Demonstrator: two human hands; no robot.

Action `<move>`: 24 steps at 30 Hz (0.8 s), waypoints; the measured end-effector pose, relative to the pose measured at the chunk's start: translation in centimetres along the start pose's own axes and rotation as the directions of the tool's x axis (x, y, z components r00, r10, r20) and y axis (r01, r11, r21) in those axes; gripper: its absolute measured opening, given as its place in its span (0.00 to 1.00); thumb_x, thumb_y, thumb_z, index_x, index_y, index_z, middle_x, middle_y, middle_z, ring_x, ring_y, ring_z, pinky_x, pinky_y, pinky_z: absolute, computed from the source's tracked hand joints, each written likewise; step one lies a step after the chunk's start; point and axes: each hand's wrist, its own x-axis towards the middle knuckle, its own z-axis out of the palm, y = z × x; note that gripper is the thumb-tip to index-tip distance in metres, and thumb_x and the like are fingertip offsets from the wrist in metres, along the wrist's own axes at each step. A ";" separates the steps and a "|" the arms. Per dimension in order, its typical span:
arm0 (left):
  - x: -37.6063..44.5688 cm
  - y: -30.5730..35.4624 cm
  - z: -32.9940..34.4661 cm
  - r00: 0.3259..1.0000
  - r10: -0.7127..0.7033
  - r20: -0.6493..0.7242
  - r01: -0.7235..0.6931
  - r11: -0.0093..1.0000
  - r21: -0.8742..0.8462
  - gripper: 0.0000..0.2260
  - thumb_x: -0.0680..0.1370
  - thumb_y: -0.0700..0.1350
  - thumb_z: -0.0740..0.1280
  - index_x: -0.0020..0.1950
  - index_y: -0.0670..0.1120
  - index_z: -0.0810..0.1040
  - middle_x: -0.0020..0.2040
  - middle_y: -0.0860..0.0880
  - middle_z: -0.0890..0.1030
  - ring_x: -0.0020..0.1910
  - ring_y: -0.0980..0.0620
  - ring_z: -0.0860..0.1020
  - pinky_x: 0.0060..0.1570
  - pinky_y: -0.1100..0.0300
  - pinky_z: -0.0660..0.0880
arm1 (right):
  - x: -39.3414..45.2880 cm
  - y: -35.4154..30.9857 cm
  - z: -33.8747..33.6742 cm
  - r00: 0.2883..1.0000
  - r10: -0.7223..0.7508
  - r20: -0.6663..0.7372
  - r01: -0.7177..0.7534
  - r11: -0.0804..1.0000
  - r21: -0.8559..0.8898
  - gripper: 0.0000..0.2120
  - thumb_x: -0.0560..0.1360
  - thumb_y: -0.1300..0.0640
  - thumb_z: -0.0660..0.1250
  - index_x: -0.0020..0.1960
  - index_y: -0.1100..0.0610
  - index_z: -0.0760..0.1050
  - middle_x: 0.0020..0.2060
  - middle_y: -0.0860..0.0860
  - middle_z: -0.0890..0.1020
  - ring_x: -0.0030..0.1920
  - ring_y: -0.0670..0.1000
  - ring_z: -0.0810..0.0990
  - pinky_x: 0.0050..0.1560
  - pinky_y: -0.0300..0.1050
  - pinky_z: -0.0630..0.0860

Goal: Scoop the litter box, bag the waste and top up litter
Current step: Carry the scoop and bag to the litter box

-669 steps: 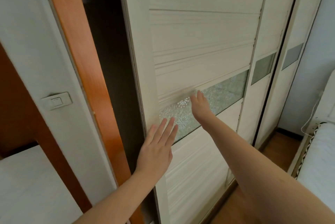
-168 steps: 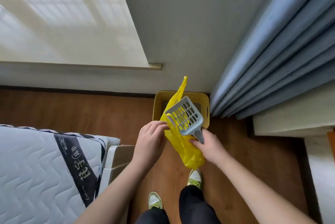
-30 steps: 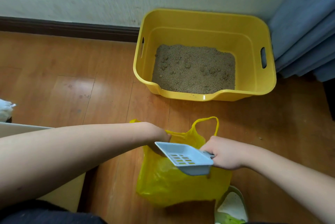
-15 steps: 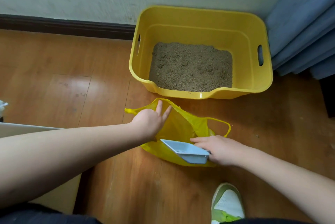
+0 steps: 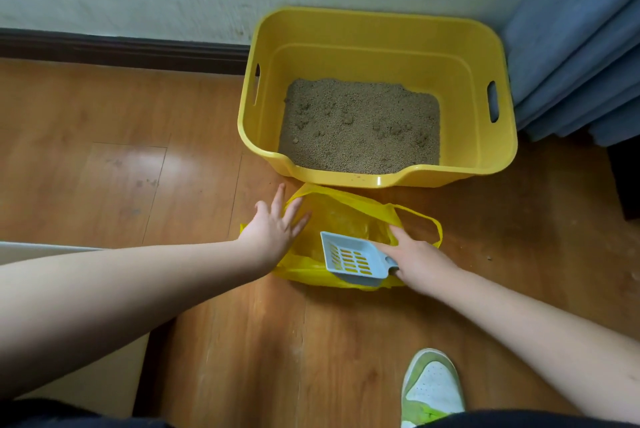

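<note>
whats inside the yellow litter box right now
The litter box holds a bed of sandy brown litter with several small clumps on its surface. Anything buried under the litter is hidden.

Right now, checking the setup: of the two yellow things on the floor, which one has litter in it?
The rigid yellow litter box by the wall; the flat yellow bag shows none.

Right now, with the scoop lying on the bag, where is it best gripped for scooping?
By its short handle, from the right. The scoop lies on the bag with its slotted pan pointing left, handle under the right hand, which already grips it there, likely the steadiest hold.
</note>
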 end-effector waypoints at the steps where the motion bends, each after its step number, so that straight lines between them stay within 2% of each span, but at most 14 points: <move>1: 0.1 -0.1 0.4 1.000 0.017 0.003 -0.017 1.000 0.014 0.25 0.85 0.45 0.46 0.79 0.48 0.37 0.79 0.38 0.42 0.75 0.27 0.44 0.59 0.44 0.68 | 0.5 0.3 0.0 1.000 0.010 0.007 -0.010 1.000 0.000 0.34 0.77 0.58 0.62 0.74 0.32 0.52 0.77 0.54 0.53 0.59 0.62 0.76 0.54 0.51 0.75; 5: 0.6 -1.3 0.7 0.999 0.031 0.038 -0.031 1.000 0.000 0.27 0.85 0.46 0.48 0.79 0.51 0.38 0.80 0.41 0.41 0.76 0.29 0.45 0.59 0.45 0.67 | 2.3 1.4 -0.7 1.000 0.004 0.023 -0.004 1.000 0.011 0.30 0.79 0.57 0.60 0.74 0.34 0.55 0.75 0.56 0.58 0.63 0.63 0.74 0.58 0.52 0.74; 10: 1.4 -4.5 0.5 0.986 0.065 0.150 -0.023 0.964 -0.263 0.39 0.79 0.43 0.64 0.79 0.57 0.39 0.80 0.51 0.38 0.77 0.34 0.48 0.64 0.43 0.69 | 3.8 2.7 -2.0 0.999 0.011 -0.053 -0.008 0.998 0.061 0.23 0.79 0.56 0.60 0.70 0.39 0.65 0.76 0.51 0.56 0.64 0.61 0.73 0.57 0.50 0.73; 12: 1.8 -5.7 0.6 0.984 0.060 0.167 -0.001 0.944 -0.330 0.41 0.78 0.43 0.65 0.79 0.58 0.39 0.80 0.53 0.38 0.78 0.36 0.49 0.65 0.43 0.70 | 4.1 3.3 -2.4 0.997 -0.018 -0.074 0.023 0.997 0.070 0.19 0.78 0.57 0.60 0.66 0.42 0.70 0.76 0.47 0.57 0.65 0.59 0.73 0.57 0.49 0.73; 15: 2.3 -6.5 0.5 0.982 0.053 0.182 0.018 0.929 -0.370 0.42 0.77 0.43 0.66 0.79 0.57 0.39 0.80 0.54 0.38 0.78 0.38 0.46 0.65 0.42 0.69 | 4.0 3.5 -3.3 0.994 -0.009 -0.107 0.018 0.997 0.075 0.16 0.77 0.57 0.60 0.63 0.43 0.73 0.74 0.48 0.62 0.64 0.58 0.73 0.57 0.49 0.73; 19: 2.7 -6.3 0.8 0.991 0.040 0.128 0.021 0.895 -0.446 0.43 0.75 0.47 0.70 0.80 0.57 0.43 0.80 0.52 0.42 0.78 0.42 0.45 0.66 0.43 0.68 | 3.7 3.8 -3.7 0.987 0.017 -0.160 -0.006 0.998 0.070 0.14 0.77 0.57 0.60 0.60 0.46 0.75 0.75 0.48 0.59 0.64 0.60 0.73 0.55 0.48 0.72; 21: 2.6 -5.9 1.2 0.999 0.008 0.036 0.011 0.870 -0.493 0.43 0.73 0.55 0.71 0.80 0.55 0.46 0.80 0.50 0.47 0.78 0.43 0.49 0.65 0.44 0.69 | 3.6 4.1 -3.4 0.979 -0.005 -0.205 0.013 0.999 0.038 0.16 0.75 0.58 0.62 0.61 0.47 0.74 0.75 0.49 0.59 0.62 0.60 0.73 0.55 0.48 0.71; 23: 2.5 -5.6 1.5 0.997 -0.058 -0.043 0.026 0.842 -0.539 0.41 0.73 0.65 0.67 0.79 0.53 0.53 0.79 0.50 0.53 0.77 0.45 0.53 0.65 0.45 0.69 | 3.4 4.5 -2.6 0.967 -0.057 -0.247 0.059 0.998 0.000 0.21 0.74 0.60 0.64 0.65 0.48 0.73 0.74 0.49 0.61 0.64 0.60 0.72 0.60 0.48 0.68; 24: 2.3 -5.4 1.5 0.992 -0.100 -0.073 0.042 0.825 -0.564 0.37 0.74 0.66 0.64 0.78 0.52 0.58 0.78 0.50 0.57 0.76 0.45 0.56 0.64 0.46 0.69 | 3.3 4.7 -2.2 0.963 -0.087 -0.254 0.087 0.996 -0.011 0.23 0.73 0.61 0.64 0.67 0.49 0.72 0.74 0.50 0.63 0.66 0.58 0.71 0.63 0.48 0.66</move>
